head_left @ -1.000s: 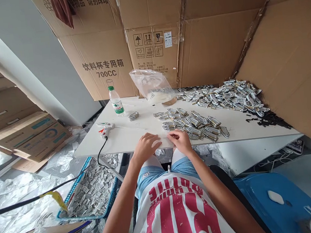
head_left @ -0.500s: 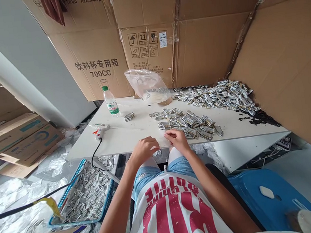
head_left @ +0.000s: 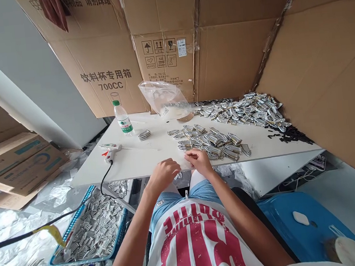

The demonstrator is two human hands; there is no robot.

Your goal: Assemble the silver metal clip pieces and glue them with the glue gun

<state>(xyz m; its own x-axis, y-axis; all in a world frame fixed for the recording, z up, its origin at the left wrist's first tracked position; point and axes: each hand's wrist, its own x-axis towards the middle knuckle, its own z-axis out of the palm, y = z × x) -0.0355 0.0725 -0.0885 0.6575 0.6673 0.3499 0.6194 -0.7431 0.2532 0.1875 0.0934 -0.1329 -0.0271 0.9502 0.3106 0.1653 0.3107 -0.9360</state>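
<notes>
At the table's point(head_left: 136, 167) front edge, my left hand point(head_left: 166, 170) has its fingers bent and close together. Their tips point toward my other hand, and anything in them is hidden. My right hand point(head_left: 200, 162) is closed in a pinch just left of the near pile of small oblong metal-edged pieces point(head_left: 211, 140). What it pinches, if anything, is too small to make out. A short stack of the same pieces point(head_left: 144, 135) lies farther back on the left. Beyond it to the left, a white glue gun point(head_left: 112, 151) rests on its side.
A water bottle point(head_left: 123, 119) and clear plastic bag point(head_left: 164, 98) stand at the back. A larger pile point(head_left: 241, 109) and black strips point(head_left: 292, 135) lie right. Cardboard point(head_left: 158, 12) walls the table. A blue basket point(head_left: 56, 261) of pieces sits below left, a blue stool point(head_left: 284, 219) right.
The whole view has shifted slightly left and down. Both hands keep nearly the same pose at the table edge; the piles and tools lie as before.
</notes>
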